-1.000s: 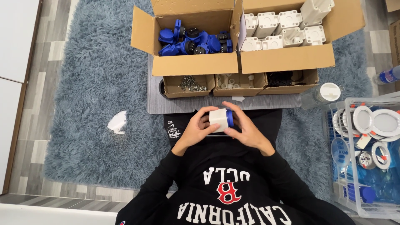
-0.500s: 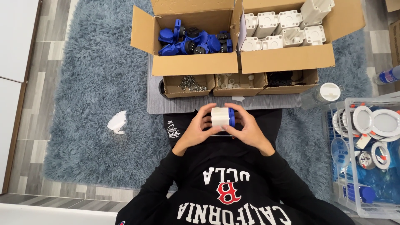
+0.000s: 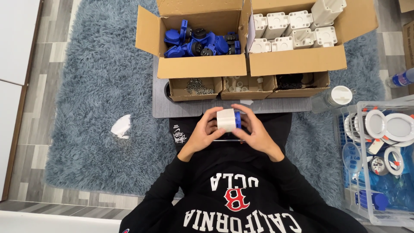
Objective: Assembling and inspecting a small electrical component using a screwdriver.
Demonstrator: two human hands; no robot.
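- At lap level in the head view, both hands met around one white housing point(image 3: 225, 120) with a blue insert point(image 3: 237, 119) showing on its right side.
- Left hand point(image 3: 203, 133) cupped the housing from the left, fingers curled against its side.
- Right hand point(image 3: 254, 131) wrapped the right side, fingertips over the top edge, touching the blue insert.
- Housing was held just above the lap, near the front edge of the grey tray point(image 3: 181, 110).
- Thin clear rod-like piece sat under the hands; couldn't tell what it was.
- Ahead on the tray: left box point(image 3: 202, 67) with blue parts point(image 3: 198, 42), right box point(image 3: 297, 64) with white housings point(image 3: 293, 30).
- Three small boxes in front of those: screws point(image 3: 196, 86), small white bits point(image 3: 241, 84), black parts point(image 3: 293, 80).
- Clear bottle with white cap point(image 3: 334, 97) lay just right of the tray.
- Clear bin point(image 3: 349, 190) at far right held round white rings point(image 3: 388, 125) and blue items.
- White scrap point(image 3: 121, 126) lay on the blue-grey rug point(image 3: 95, 86), left of the legs, well apart from the hands.
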